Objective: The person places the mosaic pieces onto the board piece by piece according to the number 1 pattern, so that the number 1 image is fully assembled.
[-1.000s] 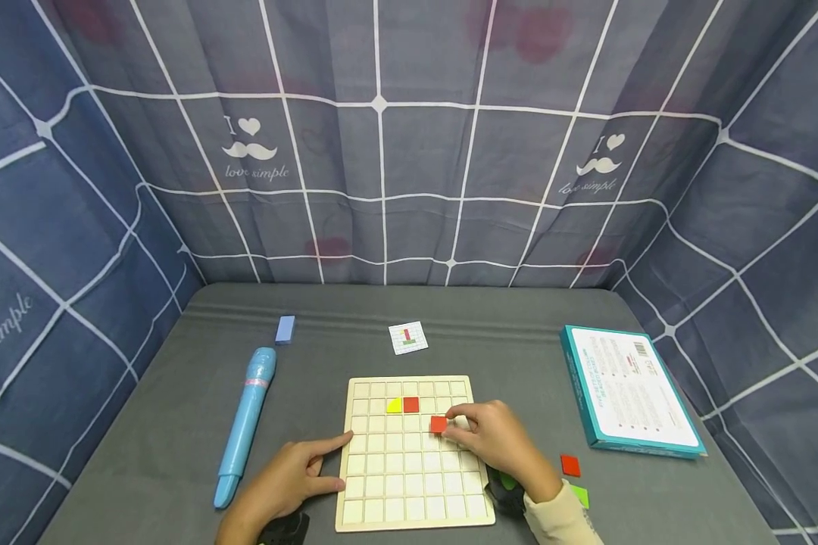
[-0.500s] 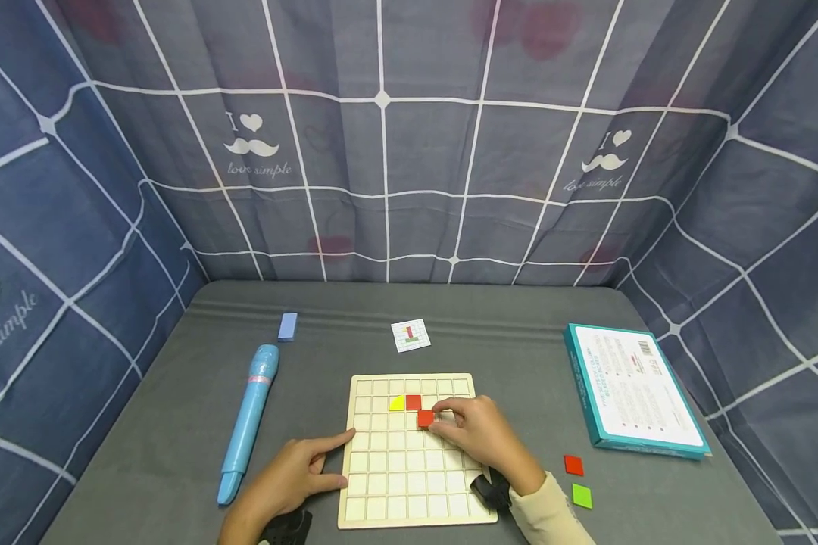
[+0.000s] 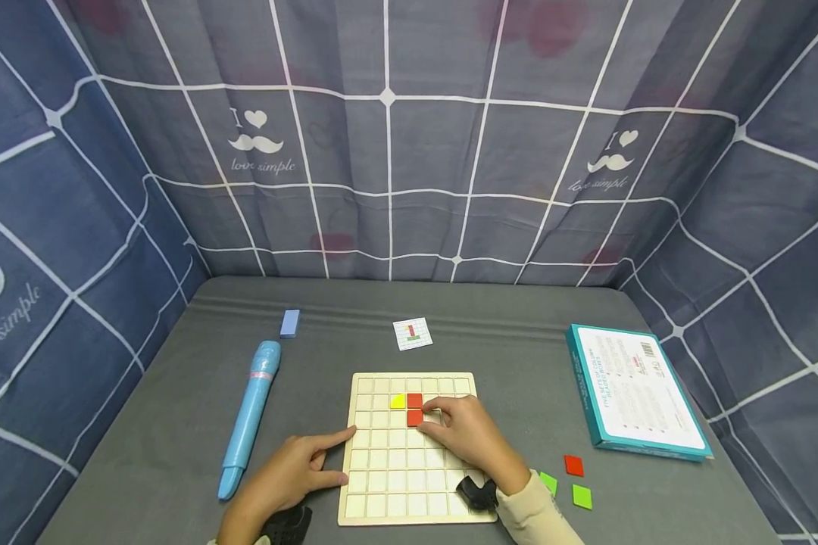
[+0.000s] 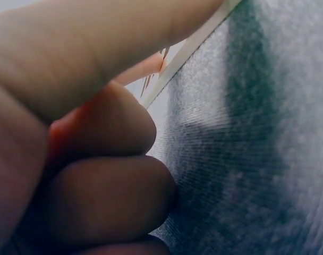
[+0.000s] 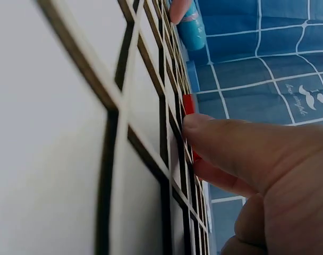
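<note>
My right hand [image 3: 469, 433] pinches a red square tile [image 3: 414, 418] by its right side, between thumb and index finger, low over the wooden grid board [image 3: 375, 484]. Directly above that tile in the head view, another red tile [image 3: 414, 400] lies in a cell, with a yellow piece with a curved edge [image 3: 398, 402] to its left. My left hand [image 3: 282, 478] rests at the board's left edge, index finger and thumb extended against it. Its other fingers [image 4: 113, 196] are bent in the left wrist view. In the right wrist view, the thumb [image 5: 220, 138] partly hides the held tile.
Right of the board lie a red tile [image 3: 574, 465] and green tiles [image 3: 582, 496]. A teal-edged box [image 3: 637, 390] stands farther right. A patterned card [image 3: 413, 334] lies behind the board. A blue cylindrical case [image 3: 248, 424] and a small blue block [image 3: 289, 323] are left.
My right hand has carried the red tile leftward over the board, until it sits just below the other red tile in the head view. The left hand stays at the board's edge.
</note>
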A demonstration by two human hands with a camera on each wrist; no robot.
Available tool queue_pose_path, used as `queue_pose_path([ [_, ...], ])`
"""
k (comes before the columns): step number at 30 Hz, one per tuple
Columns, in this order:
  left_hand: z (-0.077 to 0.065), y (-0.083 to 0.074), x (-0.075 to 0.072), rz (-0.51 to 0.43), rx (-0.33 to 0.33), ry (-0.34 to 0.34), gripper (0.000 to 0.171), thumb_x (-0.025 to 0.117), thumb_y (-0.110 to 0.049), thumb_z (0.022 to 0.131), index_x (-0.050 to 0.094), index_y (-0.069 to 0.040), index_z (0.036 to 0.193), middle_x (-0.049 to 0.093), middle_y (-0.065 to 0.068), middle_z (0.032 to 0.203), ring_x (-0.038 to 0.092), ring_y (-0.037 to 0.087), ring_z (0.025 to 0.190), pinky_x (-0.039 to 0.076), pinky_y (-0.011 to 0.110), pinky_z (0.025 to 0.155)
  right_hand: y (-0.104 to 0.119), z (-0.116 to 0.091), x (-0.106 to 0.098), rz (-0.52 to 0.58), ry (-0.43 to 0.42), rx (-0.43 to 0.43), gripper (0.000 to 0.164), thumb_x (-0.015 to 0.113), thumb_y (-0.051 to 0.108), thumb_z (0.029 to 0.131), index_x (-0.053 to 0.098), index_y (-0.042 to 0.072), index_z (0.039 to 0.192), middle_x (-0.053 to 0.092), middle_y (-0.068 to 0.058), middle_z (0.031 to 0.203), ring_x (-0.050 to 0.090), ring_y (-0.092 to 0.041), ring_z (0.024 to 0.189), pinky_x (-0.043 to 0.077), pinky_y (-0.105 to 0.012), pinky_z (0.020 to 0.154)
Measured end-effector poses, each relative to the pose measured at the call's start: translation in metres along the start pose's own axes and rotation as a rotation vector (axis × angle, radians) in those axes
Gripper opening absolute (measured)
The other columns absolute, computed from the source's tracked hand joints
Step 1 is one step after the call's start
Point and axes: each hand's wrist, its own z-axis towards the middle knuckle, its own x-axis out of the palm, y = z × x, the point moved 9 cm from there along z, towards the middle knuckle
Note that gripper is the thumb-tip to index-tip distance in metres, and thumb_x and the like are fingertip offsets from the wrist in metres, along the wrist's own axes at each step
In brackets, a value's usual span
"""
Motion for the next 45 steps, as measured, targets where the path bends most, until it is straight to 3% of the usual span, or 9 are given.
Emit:
queue_pose_path([
  [30,0.000,0.000,0.001,0.017,-0.010,0.000,0.068,0.085,-0.029,0.083,0.061,-0.013,0.144,0.036,-0.014,0.057,0.028,-0.001,0.050,0.029,0.018,0.047,0.001,-0.003,-0.003,-0.025,-0.045,-0.008,0.016,0.088,0.027,0.082,0.080,0.019,0.094,0.032,0.021,0.054,0.027,0.006,0.051,0.028,-0.017,0.049],
  [37,0.001,0.000,0.002,0.020,-0.008,0.004,0.068,0.085,-0.031,0.083,0.060,-0.014,0.145,0.037,-0.014,0.057,0.028,-0.002,0.050,0.029,0.019,0.047,0.004,-0.007,-0.022,-0.062,-0.106,0.008,0.016,0.086,0.027,0.084,0.080,0.017,0.096,0.029,0.021,0.052,0.023,0.006,0.048,0.026,-0.019,0.046],
  [45,0.001,0.000,0.001,0.002,-0.014,0.011,0.069,0.085,-0.029,0.083,0.060,-0.013,0.145,0.035,-0.013,0.057,0.026,-0.001,0.050,0.029,0.018,0.048,0.008,-0.019,-0.056,-0.018,-0.198,-0.023,0.017,0.088,0.022,0.083,0.081,0.013,0.096,0.022,0.025,0.053,0.016,0.009,0.048,0.021,-0.016,0.045],
])
